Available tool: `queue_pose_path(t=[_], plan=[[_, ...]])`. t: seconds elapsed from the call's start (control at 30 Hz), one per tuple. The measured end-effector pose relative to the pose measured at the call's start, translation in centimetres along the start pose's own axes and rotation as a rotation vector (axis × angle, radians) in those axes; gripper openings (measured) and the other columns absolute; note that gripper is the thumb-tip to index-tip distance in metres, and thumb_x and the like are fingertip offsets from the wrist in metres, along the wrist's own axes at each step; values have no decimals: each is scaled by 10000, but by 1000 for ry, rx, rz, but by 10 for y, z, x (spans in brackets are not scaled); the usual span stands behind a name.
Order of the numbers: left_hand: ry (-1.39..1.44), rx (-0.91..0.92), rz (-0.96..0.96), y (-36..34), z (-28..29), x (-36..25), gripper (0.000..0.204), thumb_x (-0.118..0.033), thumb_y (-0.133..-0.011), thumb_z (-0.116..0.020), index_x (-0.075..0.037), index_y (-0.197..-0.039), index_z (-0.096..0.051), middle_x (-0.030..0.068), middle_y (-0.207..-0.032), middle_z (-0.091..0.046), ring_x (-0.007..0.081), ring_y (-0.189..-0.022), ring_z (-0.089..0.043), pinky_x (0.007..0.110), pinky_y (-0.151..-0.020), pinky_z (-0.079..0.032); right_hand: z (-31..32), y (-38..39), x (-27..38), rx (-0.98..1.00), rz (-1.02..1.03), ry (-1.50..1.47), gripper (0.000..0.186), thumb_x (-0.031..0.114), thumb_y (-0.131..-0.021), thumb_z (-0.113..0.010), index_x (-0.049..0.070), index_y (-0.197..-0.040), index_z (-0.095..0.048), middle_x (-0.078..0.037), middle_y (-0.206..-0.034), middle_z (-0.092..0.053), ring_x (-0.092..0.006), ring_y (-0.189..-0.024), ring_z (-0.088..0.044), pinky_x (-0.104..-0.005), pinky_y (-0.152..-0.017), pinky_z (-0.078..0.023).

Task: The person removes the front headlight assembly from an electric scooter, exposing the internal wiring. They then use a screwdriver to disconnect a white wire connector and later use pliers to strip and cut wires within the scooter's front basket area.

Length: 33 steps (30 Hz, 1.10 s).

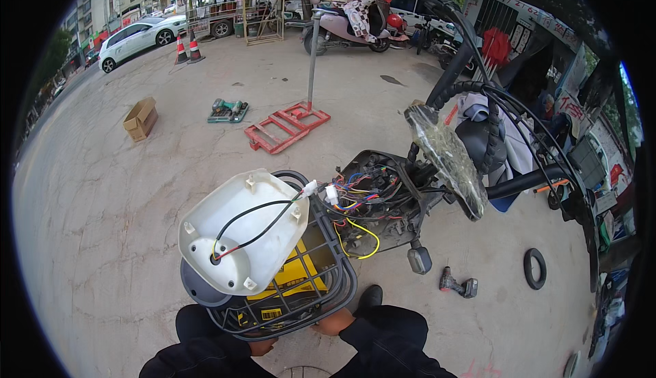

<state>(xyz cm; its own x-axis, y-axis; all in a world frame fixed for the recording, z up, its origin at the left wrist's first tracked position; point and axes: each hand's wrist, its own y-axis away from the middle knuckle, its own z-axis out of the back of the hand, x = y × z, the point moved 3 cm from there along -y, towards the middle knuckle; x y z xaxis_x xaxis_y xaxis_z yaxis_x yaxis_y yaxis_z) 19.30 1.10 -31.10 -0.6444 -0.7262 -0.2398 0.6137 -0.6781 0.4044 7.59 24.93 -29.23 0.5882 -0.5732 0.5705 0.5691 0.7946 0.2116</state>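
Note:
My left hand (262, 347) and my right hand (335, 322) are at the near underside of a black wire basket (350, 286) on the front of a partly dismantled electric scooter. The basket hides the fingers of both hands, so their grip does not show. A white plastic housing (205, 224), inner side up, rests over the basket's left part. Its red and black cable (268, 233) runs to a white connector (309, 188). Inside the basket lies something yellow and black (294, 275). Beyond the basket, a bundle of coloured wires (365, 197) spills from the opened scooter front.
A cordless drill (458, 284) and a small tyre (535, 269) lie on the ground to the right. Farther off are a red metal frame (290, 127), a toolbox (228, 111) and a cardboard box (141, 119). Handlebar cables and a plastic-wrapped part (447, 156) occupy the upper right.

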Motion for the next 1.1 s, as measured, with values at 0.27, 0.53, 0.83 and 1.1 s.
queue_pose_path(t=[0.27,0.53,0.83,1.1], plan=[[174,-190,-18,-22,-31,-21,318,-297,-905,-753,-105,-1157,-723,155,-1131,-705,349,-1035,-703,499,-907,-562,-15,7,6,-100,84,-267,614,310,-815,-833,122,-1372,-655,-152,-1401,-625,-389,-1284,-589,-475,-1093,-471],[205,-314,-23,-22,-32,-10,275,-264,-909,-734,-99,-1128,-725,145,-1110,-708,341,-1014,-706,485,-900,-564,15,10,13,-269,-40,-441,360,374,-868,-833,42,-993,-768,-121,-863,-720,-296,-794,-672,-392,-703,-522],[234,-253,-37,-22,-29,-4,239,-239,-912,-711,-93,-1100,-719,139,-1078,-709,337,-991,-707,474,-891,-564,37,15,12,-435,11,-607,294,291,-835,-830,12,-809,-741,-112,-745,-670,-286,-693,-659,-410,-637,-515],[224,-237,-36,-21,-27,0,208,-216,-914,-690,-87,-1075,-714,134,-1049,-710,333,-970,-708,464,-883,-563,47,26,5,-209,-58,-251,375,217,-797,-793,58,-1120,-689,-169,-1047,-709,-399,-908,-702,-466,-741,-570]])
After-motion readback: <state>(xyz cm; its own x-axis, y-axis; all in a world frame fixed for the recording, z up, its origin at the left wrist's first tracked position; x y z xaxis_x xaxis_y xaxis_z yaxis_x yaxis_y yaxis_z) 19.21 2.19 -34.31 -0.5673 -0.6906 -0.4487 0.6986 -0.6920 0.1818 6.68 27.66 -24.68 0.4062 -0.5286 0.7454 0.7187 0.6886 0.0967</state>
